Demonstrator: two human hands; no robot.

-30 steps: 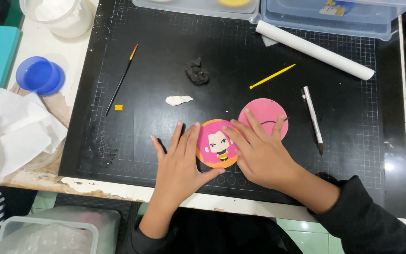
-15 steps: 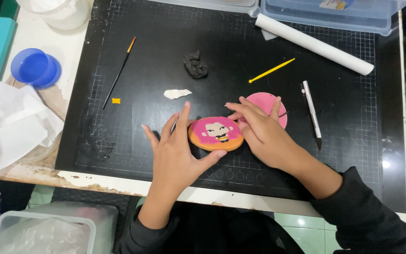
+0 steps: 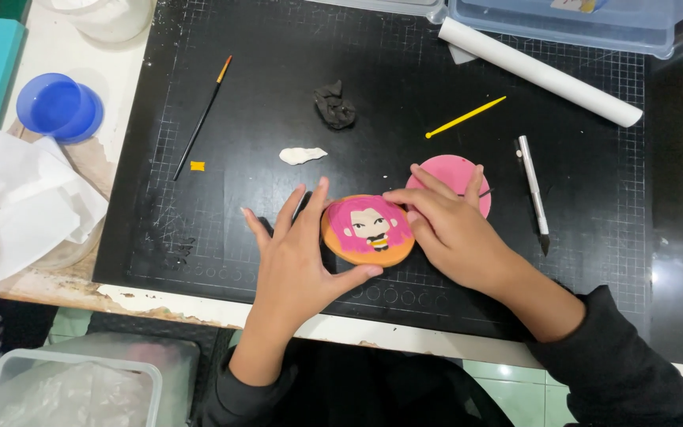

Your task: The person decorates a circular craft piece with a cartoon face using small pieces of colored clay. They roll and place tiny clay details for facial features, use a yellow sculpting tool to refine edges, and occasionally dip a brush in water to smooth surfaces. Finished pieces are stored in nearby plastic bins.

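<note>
Step in hand: we judge that we are steadying and shaping the round clay disc (image 3: 368,230), an orange base carrying a pink-haired cartoon figure, flat on the black cutting mat (image 3: 223,237).
Left hand: our left hand (image 3: 298,265) lies palm down on the mat, its fingers (image 3: 310,207) spread apart, the thumb touching the disc's near edge and the forefinger lying along its left rim. It clamps nothing; it only braces the disc.
Right hand: our right hand (image 3: 452,233) comes in from the other side, fingers drawn loosely together, their tips resting on the disc's upper right rim. We cannot tell how hard they press.
Disc: it sits between the 2 hands, touching both.
Pink disc: a plain pink disc (image 3: 456,170) lies just beyond the right fingers, partly covered by them.
Right of the right fingers: a silver craft knife (image 3: 533,190) lies near, apart from the hand.
Beyond the fingers: a white clay scrap (image 3: 302,155) near the left fingertips; farther off a lump of black clay (image 3: 333,105), a yellow modelling tool (image 3: 466,117) and a white roller (image 3: 539,71).
Left of the left fingers: a thin paintbrush (image 3: 201,119) and a small orange crumb (image 3: 197,166), well apart.
Next move, as we judge it: light, even touches around the rim, with the left hand holding the disc so the soft figure is not smeared.
</note>
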